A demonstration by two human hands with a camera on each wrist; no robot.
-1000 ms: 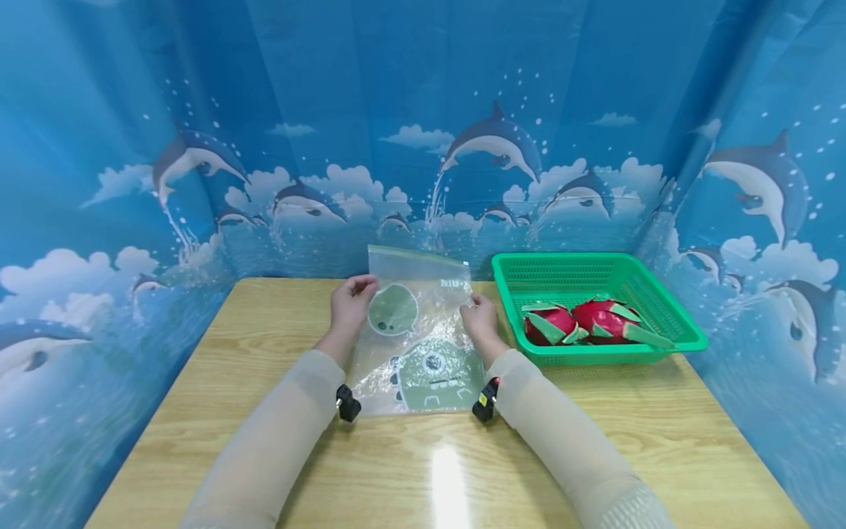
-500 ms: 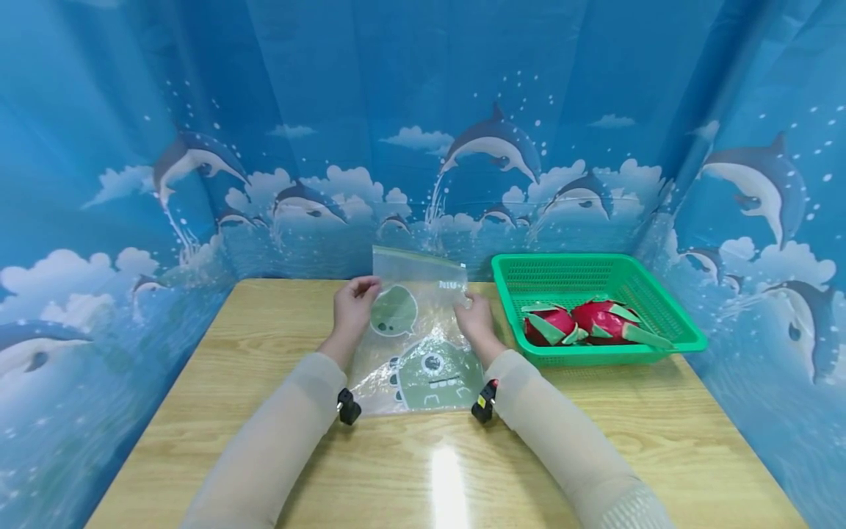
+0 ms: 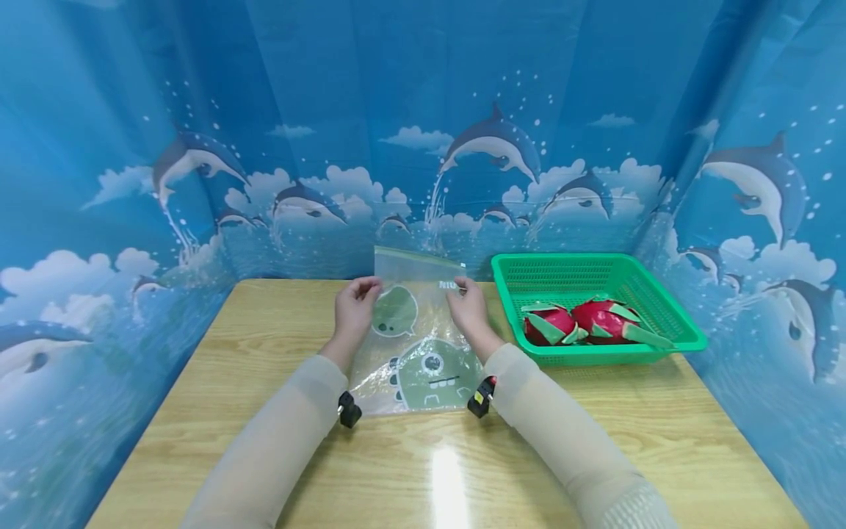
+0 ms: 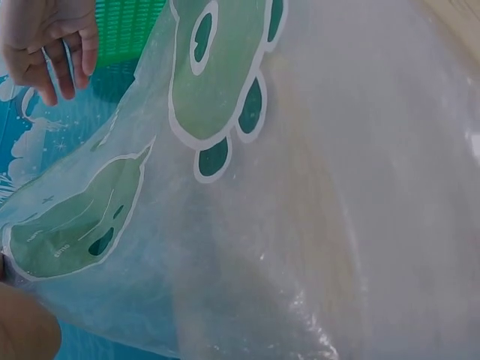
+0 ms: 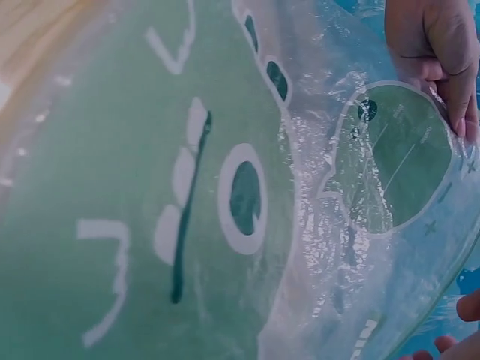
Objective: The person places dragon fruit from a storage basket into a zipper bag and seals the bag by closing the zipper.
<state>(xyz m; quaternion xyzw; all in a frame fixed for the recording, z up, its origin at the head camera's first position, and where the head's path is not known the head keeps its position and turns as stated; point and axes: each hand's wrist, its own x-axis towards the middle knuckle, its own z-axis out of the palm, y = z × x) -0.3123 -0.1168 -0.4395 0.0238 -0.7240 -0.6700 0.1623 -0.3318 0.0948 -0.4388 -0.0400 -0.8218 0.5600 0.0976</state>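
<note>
Right hand (image 3: 471,308) has shifted up near bag (image 3: 423,323), centre of frame; fingers loose, gripping nothing. Left hand (image 3: 352,312) pinches left edge, presumably keeping top raised.

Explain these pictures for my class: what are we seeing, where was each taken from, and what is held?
There is no machine: a person works with two bare hands. The wide picture comes from a camera worn on the head; the close-ups come from small cameras, one on each wrist. On the wooden table stands a green basket with two red fruits in it, apparently dragon fruit. The left hand pinches the left edge of a clear bag with green cartoon prints. The right hand is by the other edge, fingers loose; whether it touches the bag is unclear.
</note>
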